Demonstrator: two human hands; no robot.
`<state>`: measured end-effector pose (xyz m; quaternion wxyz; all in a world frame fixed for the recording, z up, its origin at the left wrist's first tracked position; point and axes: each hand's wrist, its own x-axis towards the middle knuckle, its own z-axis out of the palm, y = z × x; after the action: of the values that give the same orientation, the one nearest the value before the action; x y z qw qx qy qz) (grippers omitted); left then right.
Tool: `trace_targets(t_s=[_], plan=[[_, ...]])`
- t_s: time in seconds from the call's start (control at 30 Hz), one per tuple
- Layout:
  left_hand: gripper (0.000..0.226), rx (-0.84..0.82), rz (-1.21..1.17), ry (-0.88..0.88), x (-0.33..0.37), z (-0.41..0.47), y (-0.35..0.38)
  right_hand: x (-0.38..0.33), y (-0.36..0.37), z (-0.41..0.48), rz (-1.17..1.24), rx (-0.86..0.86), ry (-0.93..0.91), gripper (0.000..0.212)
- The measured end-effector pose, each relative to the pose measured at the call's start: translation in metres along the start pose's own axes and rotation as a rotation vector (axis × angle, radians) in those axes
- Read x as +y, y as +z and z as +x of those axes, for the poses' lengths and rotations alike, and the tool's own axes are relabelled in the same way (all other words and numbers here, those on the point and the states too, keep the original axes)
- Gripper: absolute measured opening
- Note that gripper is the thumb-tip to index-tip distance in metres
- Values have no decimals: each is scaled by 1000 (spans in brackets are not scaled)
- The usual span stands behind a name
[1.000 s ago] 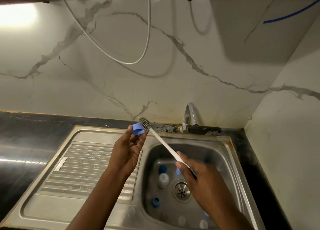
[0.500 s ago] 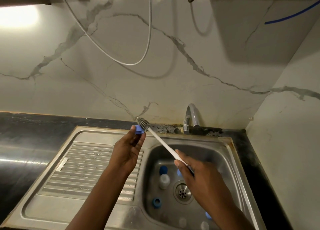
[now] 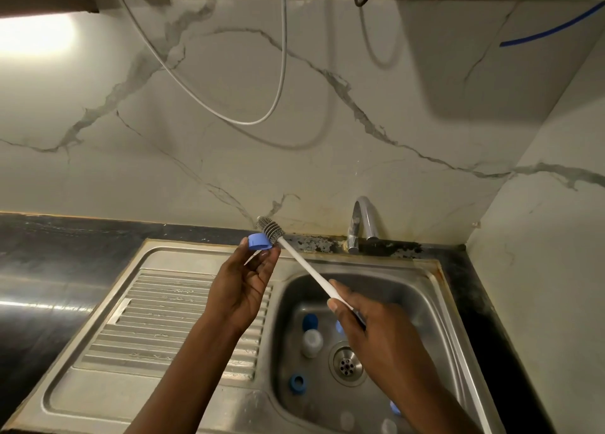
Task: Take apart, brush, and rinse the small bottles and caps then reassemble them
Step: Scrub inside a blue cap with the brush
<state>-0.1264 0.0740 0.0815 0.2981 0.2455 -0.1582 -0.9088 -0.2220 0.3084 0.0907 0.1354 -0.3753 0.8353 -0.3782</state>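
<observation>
Surface: dark, holding a steel sink (image 3: pixel 409 289) under a marble wall.
Left hand (image 3: pixel 242 286): above the sink's drainboard, pinching a blue cap (image 3: pixel 258 241) at its fingertips.
Right hand (image 3: pixel 376 332): above the sink's basin, gripping the brush (image 3: pixel 304 263), whose bristle head is against the cap.
Sink's basin: small bottle (image 3: pixel 311 342), loose cap (image 3: pixel 298 383).

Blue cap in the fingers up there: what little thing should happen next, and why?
Probably push the bristle head into the blue cap and twist. The left hand pinches the cap at its fingertips, the right hand grips the brush handle, and the bristles sit just beside the cap, not inside it.
</observation>
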Motion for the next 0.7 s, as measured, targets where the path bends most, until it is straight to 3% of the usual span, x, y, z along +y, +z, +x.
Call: trace_targets(t_s=[0.17,0.4,0.53,0.7], plan=[[48,3,111,16,2,-1,5,-1,0,1,-19,-16,-18,69],[43,32,-35,52,11,7,0,2,2,-9,39,-54,-35,58],[34,38,12,26,13,7,-1,1,2,-11,38,-52,-33,60],[40,1,76,-37,2,0,0,-2,2,-1,34,-4,-22,65]])
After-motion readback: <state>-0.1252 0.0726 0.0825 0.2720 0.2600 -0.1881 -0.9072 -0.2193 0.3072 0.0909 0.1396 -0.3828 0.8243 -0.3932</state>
